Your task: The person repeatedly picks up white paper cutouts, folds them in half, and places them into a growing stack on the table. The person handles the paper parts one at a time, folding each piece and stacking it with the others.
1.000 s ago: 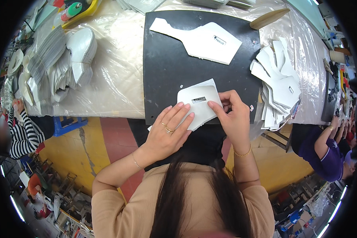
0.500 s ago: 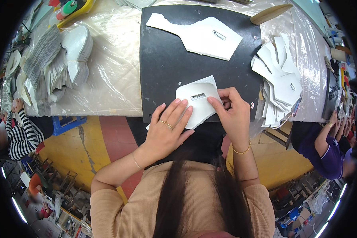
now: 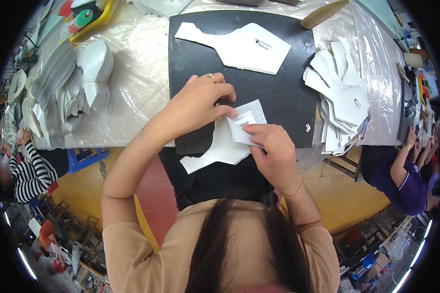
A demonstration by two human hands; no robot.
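Note:
Over the near part of the black board point(image 3: 274, 88), both hands handle a white cut-out piece point(image 3: 222, 146) with a narrow tail, partly curled up. A small white label point(image 3: 243, 119) with dark print shows between the fingers; a greyish-white corner point(image 3: 258, 110) sticks out behind it. My left hand point(image 3: 200, 102) is closed, fingers curled, its thumb against the piece's upper edge. My right hand point(image 3: 274, 146) pinches the folded part from the right. A matching white cut-out piece point(image 3: 254, 49) with a printed label lies flat farther up the board.
Fanned white pieces point(image 3: 344, 97) lie right of the board, with a pointed wooden tool point(image 3: 325, 13) at its far right corner. Bundled stacks of pieces point(image 3: 95, 73) stand left on the plastic-covered table point(image 3: 137, 97). A yellow tray point(image 3: 105, 17) holds a green-topped bottle point(image 3: 80, 20). Other people sit either side.
My left hand has lifted off the piece's face and moved up to its upper edge. The piece, flat-faced before, is now folded over, and my right hand has moved down with it.

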